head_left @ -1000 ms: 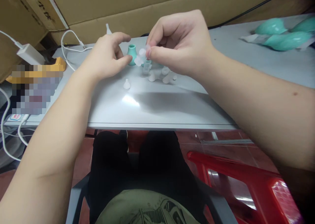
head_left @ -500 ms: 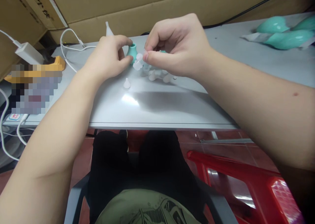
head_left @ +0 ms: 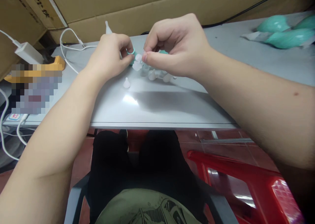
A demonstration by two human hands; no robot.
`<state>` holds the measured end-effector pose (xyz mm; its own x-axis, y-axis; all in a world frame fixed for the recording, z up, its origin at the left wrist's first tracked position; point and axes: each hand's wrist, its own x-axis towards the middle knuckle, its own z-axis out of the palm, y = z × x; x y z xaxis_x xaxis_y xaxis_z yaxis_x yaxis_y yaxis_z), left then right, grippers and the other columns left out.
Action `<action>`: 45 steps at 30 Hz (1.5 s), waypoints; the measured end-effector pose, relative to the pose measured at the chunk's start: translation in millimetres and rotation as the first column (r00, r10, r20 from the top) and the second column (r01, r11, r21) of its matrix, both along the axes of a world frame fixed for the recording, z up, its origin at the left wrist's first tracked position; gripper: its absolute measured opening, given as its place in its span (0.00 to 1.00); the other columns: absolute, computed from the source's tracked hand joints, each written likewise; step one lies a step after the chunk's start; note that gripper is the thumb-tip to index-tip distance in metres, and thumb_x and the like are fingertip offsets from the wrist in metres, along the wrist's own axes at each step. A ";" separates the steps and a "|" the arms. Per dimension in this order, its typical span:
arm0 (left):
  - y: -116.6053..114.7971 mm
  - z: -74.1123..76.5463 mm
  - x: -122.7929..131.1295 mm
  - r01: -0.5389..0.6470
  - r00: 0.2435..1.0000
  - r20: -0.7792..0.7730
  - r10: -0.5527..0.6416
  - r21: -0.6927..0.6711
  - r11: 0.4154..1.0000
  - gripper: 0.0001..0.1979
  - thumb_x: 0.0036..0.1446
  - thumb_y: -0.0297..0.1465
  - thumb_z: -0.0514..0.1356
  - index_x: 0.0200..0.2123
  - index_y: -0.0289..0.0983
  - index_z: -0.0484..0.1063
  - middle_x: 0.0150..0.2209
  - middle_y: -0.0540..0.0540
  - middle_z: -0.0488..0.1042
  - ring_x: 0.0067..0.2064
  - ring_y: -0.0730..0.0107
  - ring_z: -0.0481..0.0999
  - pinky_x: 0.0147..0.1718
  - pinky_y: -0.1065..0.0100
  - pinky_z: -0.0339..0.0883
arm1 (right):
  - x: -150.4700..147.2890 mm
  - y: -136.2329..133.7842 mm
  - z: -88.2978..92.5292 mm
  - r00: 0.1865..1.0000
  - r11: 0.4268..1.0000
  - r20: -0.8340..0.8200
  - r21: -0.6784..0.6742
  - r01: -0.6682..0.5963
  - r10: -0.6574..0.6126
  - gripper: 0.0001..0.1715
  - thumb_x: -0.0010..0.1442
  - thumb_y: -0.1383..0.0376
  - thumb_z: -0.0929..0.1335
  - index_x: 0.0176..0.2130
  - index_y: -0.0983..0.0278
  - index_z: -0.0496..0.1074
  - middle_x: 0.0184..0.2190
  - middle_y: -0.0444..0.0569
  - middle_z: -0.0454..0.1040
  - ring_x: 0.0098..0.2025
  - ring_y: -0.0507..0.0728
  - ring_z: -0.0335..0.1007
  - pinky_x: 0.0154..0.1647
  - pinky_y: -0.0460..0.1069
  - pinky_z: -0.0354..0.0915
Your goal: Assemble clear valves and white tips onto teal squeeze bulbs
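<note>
My left hand is closed around a small teal rubber bulb, its round open mouth facing up and partly covered by my fingers. My right hand pinches a small translucent white plastic piece between thumb and fingertips, close to the bulb's right side. On the table stands a little white funnel-shaped tip, nearer to me. Several similar whitish tips lie under my right hand. A long white pointed nozzle rises behind my left hand. Another teal thing is mostly hidden behind my right hand.
Teal bulbs in clear wrapping lie at the table's far right. At the left are a white charger, a white cable and a yellow object. Cardboard lines the back. A red stool stands below, right.
My left hand has shifted slightly, and the bulb's mouth has tipped a little towards me, with my fingers now covering more of it. My right hand stays almost still.
</note>
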<state>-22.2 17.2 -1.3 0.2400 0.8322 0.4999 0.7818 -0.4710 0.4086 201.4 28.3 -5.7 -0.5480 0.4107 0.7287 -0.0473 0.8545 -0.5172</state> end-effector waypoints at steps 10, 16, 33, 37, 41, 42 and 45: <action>0.4 0.6 -2.5 0.044 0.997 0.060 -0.049 0.085 0.995 0.05 0.46 0.31 0.69 0.29 0.46 0.77 0.35 0.49 0.76 0.33 0.65 0.67 0.33 0.58 0.60 | -0.1 2.0 -1.1 1.000 1.000 -0.006 0.014 -0.001 0.001 0.08 0.58 0.66 0.75 0.28 0.62 0.74 0.28 0.43 0.73 0.30 0.50 0.68 0.31 0.48 0.63; -6.4 3.1 0.2 0.042 0.994 0.099 -0.047 0.057 0.998 0.05 0.47 0.30 0.64 0.26 0.47 0.71 0.24 0.52 0.69 0.25 0.65 0.66 0.28 0.57 0.56 | -0.4 1.2 -0.8 1.000 1.000 -0.009 0.013 0.003 -0.003 0.07 0.57 0.67 0.75 0.28 0.63 0.75 0.28 0.44 0.74 0.30 0.50 0.68 0.31 0.49 0.63; -24.0 15.5 3.5 0.091 0.996 0.011 -0.090 -0.097 0.991 0.04 0.50 0.34 0.66 0.28 0.42 0.74 0.26 0.49 0.71 0.30 0.65 0.71 0.29 0.61 0.57 | 1.2 -4.5 1.4 0.999 1.000 0.024 -0.001 0.025 -0.025 0.14 0.55 0.60 0.80 0.28 0.61 0.75 0.28 0.44 0.74 0.30 0.52 0.68 0.33 0.50 0.64; -27.7 19.8 4.0 0.102 0.994 -0.020 -0.106 -0.143 0.984 0.07 0.51 0.35 0.67 0.28 0.41 0.73 0.26 0.49 0.70 0.30 0.67 0.69 0.29 0.61 0.57 | 1.6 -4.5 2.0 0.998 0.999 0.046 -0.008 0.034 -0.034 0.15 0.56 0.59 0.80 0.27 0.60 0.74 0.28 0.44 0.73 0.31 0.53 0.68 0.33 0.51 0.64; -27.0 19.9 3.0 0.124 0.991 -0.021 -0.131 -0.198 0.972 0.13 0.51 0.41 0.70 0.31 0.42 0.72 0.29 0.49 0.73 0.33 0.65 0.72 0.30 0.61 0.60 | 1.7 -6.3 2.5 0.997 0.999 0.058 -0.006 0.047 -0.046 0.13 0.55 0.60 0.79 0.28 0.60 0.75 0.28 0.44 0.73 0.31 0.53 0.67 0.34 0.51 0.64; -26.3 19.3 2.2 0.134 0.990 -0.017 -0.141 -0.216 0.967 0.14 0.51 0.42 0.71 0.33 0.42 0.72 0.31 0.49 0.74 0.33 0.64 0.73 0.31 0.60 0.61 | 1.6 -7.1 2.8 0.997 0.999 0.064 -0.007 0.052 -0.052 0.13 0.55 0.60 0.79 0.28 0.60 0.75 0.29 0.44 0.74 0.31 0.53 0.68 0.34 0.51 0.65; -24.0 17.1 -0.8 0.171 0.983 -0.015 -0.180 -0.254 0.952 0.17 0.50 0.41 0.71 0.41 0.44 0.73 0.43 0.47 0.78 0.36 0.62 0.75 0.33 0.58 0.66 | 1.0 -9.9 4.1 0.994 0.997 0.084 -0.014 0.078 -0.076 0.14 0.55 0.58 0.79 0.27 0.60 0.74 0.29 0.45 0.75 0.31 0.53 0.68 0.35 0.51 0.66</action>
<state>-23.0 -6.9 15.8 0.4083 0.8724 0.2686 0.7132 -0.4885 0.5027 202.5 18.5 -1.6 -0.5725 0.4660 0.6746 0.0621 0.8450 -0.5311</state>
